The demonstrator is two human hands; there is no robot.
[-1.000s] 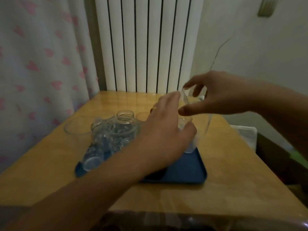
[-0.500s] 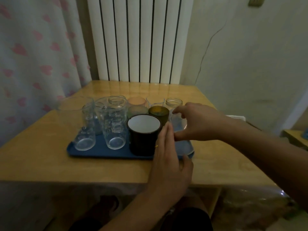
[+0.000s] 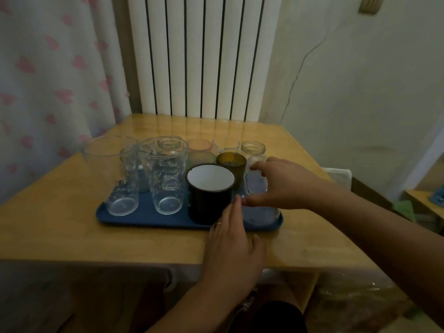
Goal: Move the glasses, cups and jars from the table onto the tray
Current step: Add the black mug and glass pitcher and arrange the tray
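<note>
A blue tray (image 3: 144, 218) on the wooden table (image 3: 60, 224) carries several vessels: two clear glasses (image 3: 167, 179) at the left, a black mug (image 3: 209, 203) with a white inside, an amber glass (image 3: 231, 162), a jar (image 3: 253, 150) and more behind. My right hand (image 3: 283, 183) grips the rim of a clear glass (image 3: 260, 215) standing on the tray's front right corner. My left hand (image 3: 234, 246) lies over the tray's front edge with straight fingers, its fingertips beside the mug and near my right thumb.
A white radiator (image 3: 204, 56) and a curtain with pink hearts (image 3: 48, 80) stand behind the table. The table's front edge runs just below my left hand. A low stand (image 3: 422, 200) with green and blue items sits at the far right.
My right hand has brought the clear glass down onto the tray's front right corner. My left hand has drawn back toward the table's front edge. The view has pulled back.
</note>
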